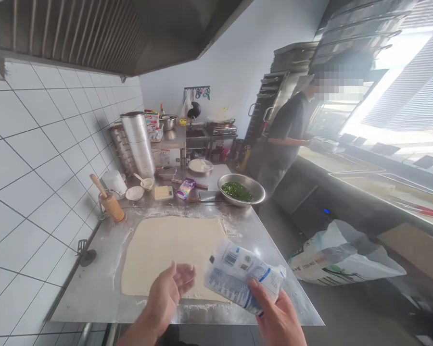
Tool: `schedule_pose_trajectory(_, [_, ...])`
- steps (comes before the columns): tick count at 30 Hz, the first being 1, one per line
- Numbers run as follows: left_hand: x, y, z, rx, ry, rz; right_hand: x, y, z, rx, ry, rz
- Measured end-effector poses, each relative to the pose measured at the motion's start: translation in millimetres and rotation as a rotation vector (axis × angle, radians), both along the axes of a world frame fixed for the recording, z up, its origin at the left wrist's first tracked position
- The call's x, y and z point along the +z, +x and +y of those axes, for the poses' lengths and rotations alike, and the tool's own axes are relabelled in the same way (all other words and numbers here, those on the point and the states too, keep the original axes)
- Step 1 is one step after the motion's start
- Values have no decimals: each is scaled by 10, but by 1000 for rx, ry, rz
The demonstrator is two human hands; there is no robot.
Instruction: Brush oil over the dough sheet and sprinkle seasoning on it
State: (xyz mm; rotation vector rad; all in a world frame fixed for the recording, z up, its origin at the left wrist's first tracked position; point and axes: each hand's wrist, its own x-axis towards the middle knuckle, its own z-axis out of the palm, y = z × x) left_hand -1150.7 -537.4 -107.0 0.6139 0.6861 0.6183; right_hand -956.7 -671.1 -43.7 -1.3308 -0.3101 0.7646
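A wide sheet of rolled dough (169, 245) lies flat on the floured steel table (104, 269). In front of me my right hand (277, 312) grips a white and blue plastic packet (241, 276), printed with a barcode and small text, above the dough's right edge. My left hand (171, 288) hovers over the front of the dough, fingers apart and slightly curled, with nothing in it. A steel bowl (260, 192) of chopped greens (237, 191) stands beyond the dough's far right corner.
Behind the dough are a cleaver (209, 196), a purple packet (186, 188), a small scale (164, 192) and small bowls. An upright rolling pin (112, 206) stands at left. A person (286, 120) stands at the right counter; a large bag (342, 254) sits below.
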Motion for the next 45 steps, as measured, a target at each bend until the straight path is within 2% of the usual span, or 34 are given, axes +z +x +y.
schedule_pose_trajectory(2, [44, 128, -245, 119, -189, -128, 143, -78, 70, 73, -45, -76])
schedule_pose_trajectory(4, [163, 193, -334, 199, -265, -183, 219, -149, 105, 98, -99, -185])
schedule_pose_trajectory(7, [318, 189, -322, 244, -299, -211, 233, -213, 122, 139, -173, -333])
schedule_pose_trajectory(9, [357, 162, -306, 265, -318, -199, 213, -232, 125, 166, -225, -405])
schedule_pose_trajectory(12, [350, 131, -322, 318, -363, -161, 184, -252, 129, 181, -281, -472])
schedule_pose_trajectory(19, [331, 105, -394, 387, -431, -101, 152, -287, 159, 184, -281, -475])
schedule_pose_trajectory(33, [231, 132, -364, 379, -452, -34, 159, -303, 89, 134, -275, -376])
schedule_pose_trajectory(39, [244, 134, -372, 365, -485, 41, 160, -352, 41, 129, -339, -379])
schedule_pose_trajectory(45, [261, 126, -374, 350, -465, -10, 208, -395, 38, 113, -341, -414])
